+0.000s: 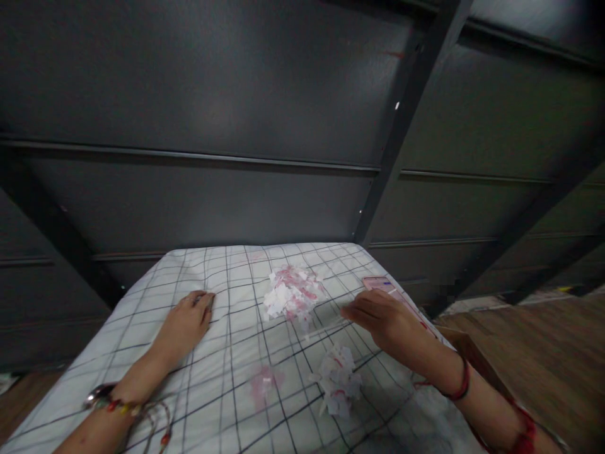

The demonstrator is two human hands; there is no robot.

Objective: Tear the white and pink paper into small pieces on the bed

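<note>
My left hand (186, 321) rests on the white checked cloth (236, 391), its fingers lying on the fabric and holding nothing. With its fingers pinched together, my right hand (378, 318) is shut on a thin whitish stick (326, 329) that points left; its exact kind is unclear. The stick's far end is close to the lower edge of a heap of torn white paper scraps (290, 296), stained pink. A smaller pile of paper scraps (338, 381) lies nearer to me, below the stick. Left of that pile, a pink wet-looking stain (265, 384) marks the cloth.
A pink-edged phone (378, 284) lies at the table's right edge, partly behind my right hand. Dark grey metal panels (212, 202) rise directly behind the table. Wooden flooring (534, 340) shows at the right.
</note>
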